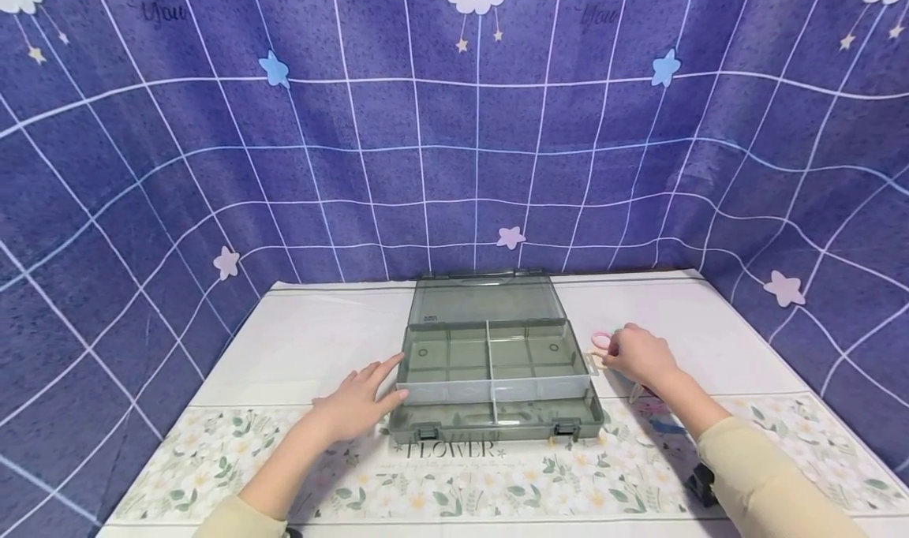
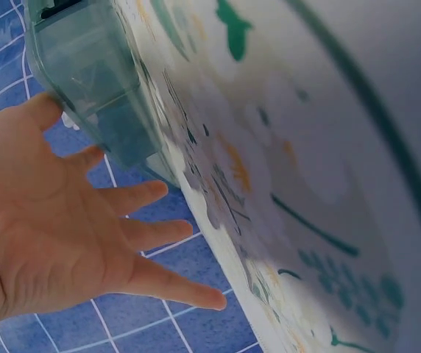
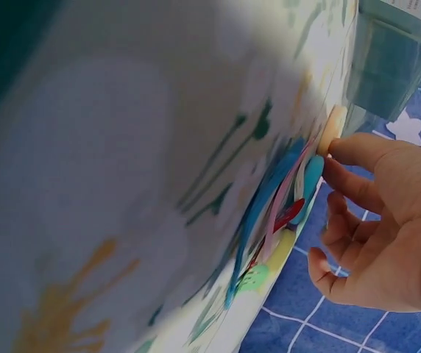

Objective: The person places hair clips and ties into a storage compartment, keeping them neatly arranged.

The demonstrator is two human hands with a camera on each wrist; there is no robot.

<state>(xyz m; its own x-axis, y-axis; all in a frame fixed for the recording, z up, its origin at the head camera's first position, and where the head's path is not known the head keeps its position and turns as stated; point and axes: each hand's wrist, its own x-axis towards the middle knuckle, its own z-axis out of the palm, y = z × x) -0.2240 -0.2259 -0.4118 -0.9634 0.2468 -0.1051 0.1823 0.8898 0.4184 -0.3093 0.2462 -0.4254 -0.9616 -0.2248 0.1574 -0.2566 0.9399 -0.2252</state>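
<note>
Got open gray compartment box [image 1: 472,434] on table [image 1: 327,325], lid [image 1: 483,297] laid back. Have left hand [image 1: 357,405] at its left side, fingers spread wide. Have right hand [image 1: 642,356] just right of box, fingers curled narrow at cream band [image 3: 333,131] and teal band [image 3: 313,182]. Can't tell if pinching either.

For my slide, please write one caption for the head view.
Left hand beside an open divided box; right hand at colourful items on the right.

box [image 1: 447,356] on table [image 1: 334,317], bands [image 3: 263,195] to its right, curtain [image 1: 443,175] behind
</note>
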